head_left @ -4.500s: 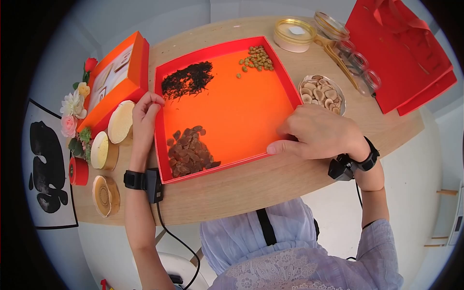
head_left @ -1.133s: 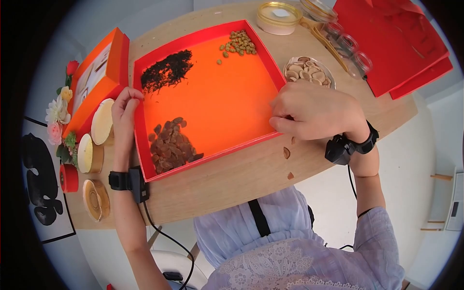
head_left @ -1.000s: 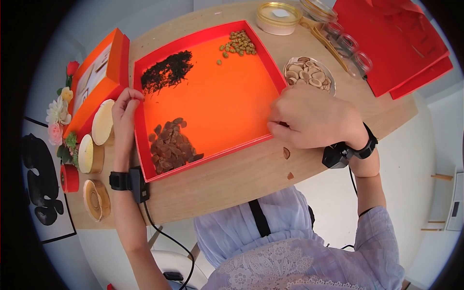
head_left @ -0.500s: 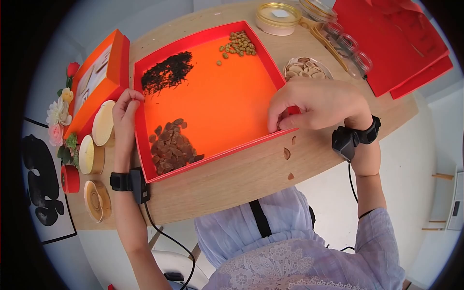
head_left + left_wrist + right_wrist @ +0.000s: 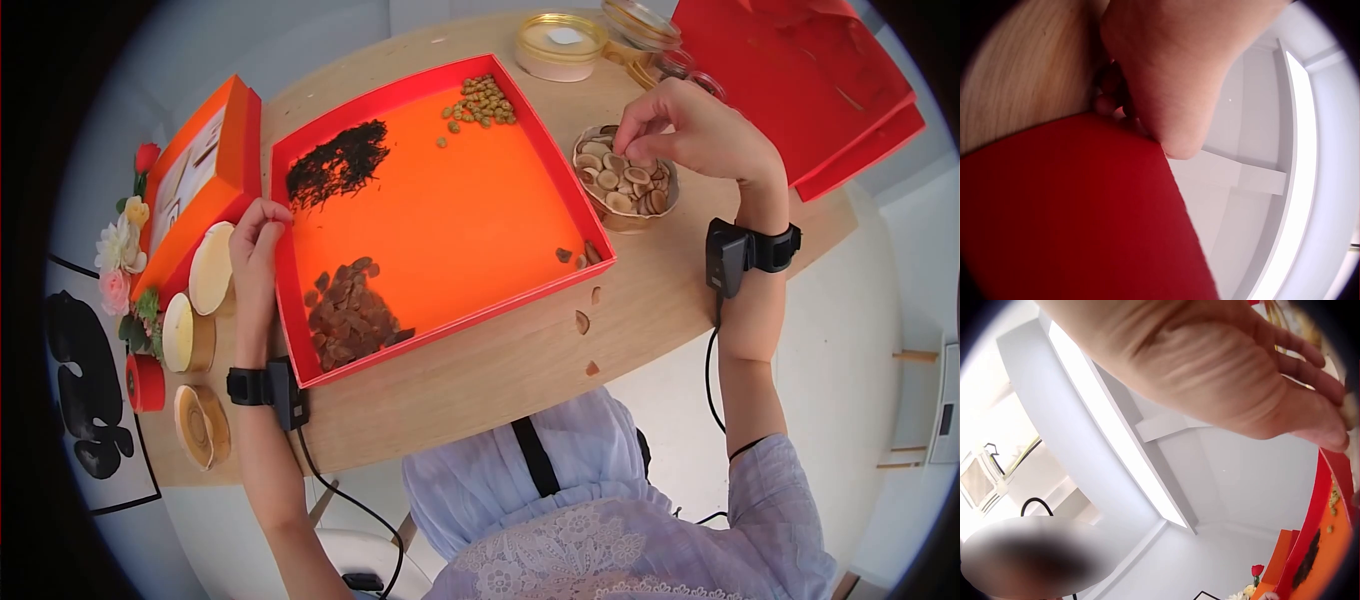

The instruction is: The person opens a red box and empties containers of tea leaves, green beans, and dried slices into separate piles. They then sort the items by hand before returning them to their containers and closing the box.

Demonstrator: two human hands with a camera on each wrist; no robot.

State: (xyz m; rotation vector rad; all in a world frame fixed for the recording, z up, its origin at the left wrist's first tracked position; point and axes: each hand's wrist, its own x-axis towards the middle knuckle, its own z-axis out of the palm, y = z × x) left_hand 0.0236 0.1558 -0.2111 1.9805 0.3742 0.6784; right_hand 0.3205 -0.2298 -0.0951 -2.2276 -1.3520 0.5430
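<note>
Pale wood forms the bench (image 5: 440, 400), which carries all the goods listed below. Largest item on it: a shallow red tray (image 5: 460, 220) with an orange floor, lying flat in the middle. A red paper bag (image 5: 790, 80) lies at the far right. At the left, just beside the tray, an orange box (image 5: 245, 150) stands tilted, next to a bunch of flowers (image 5: 120, 240).

The right hand (image 5: 705, 130) is above the bowl of slices; its grip is narrow, thumb and fingers close together, and whether a slice is between them cannot be told. The left hand (image 5: 258, 245) has a narrow grip on the tray's left wall.

The bowl (image 5: 630, 218), just right of the tray, contains pale dried slices (image 5: 620, 180). A gold-rimmed jar (image 5: 561, 50) stands near the bench's far edge.

Within the tray: brown flakes (image 5: 350, 315), near left corner; black shreds (image 5: 338, 160), far left; olive-coloured buds (image 5: 485, 100), far right. Smallest: a few loose pieces (image 5: 592, 252) in the near right corner, and three stray bits (image 5: 582, 322) on the wood in front.
</note>
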